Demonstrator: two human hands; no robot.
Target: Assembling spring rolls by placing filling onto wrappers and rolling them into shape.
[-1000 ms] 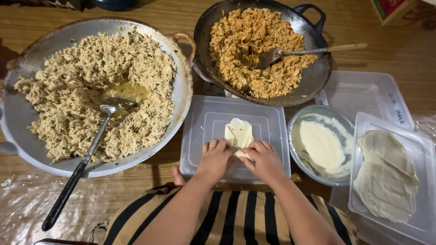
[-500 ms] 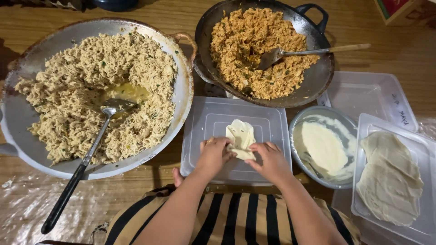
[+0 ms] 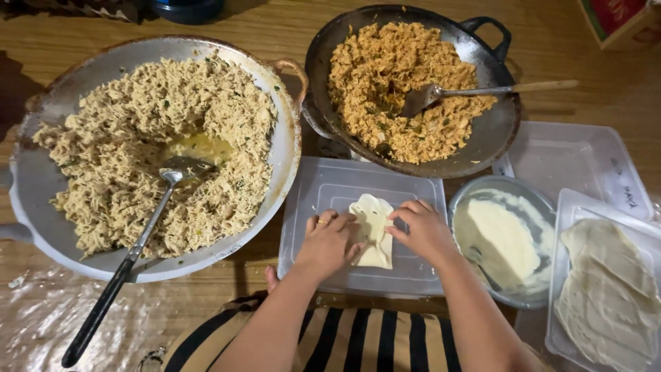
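Both hands, left hand [image 3: 329,242] and right hand [image 3: 421,231], pinching the pale wrapper [image 3: 372,229] on the clear lid [image 3: 358,207]. Half folded so far, probably still needs rolling shut. Heaps of filling left.

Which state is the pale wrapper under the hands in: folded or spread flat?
Partly folded. The wrapper has its sides turned inward under the left hand and right hand.

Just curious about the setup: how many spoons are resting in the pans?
2: a black-handled spoon in the big pale pan at left, and a wooden-handled spoon in the dark pan behind.
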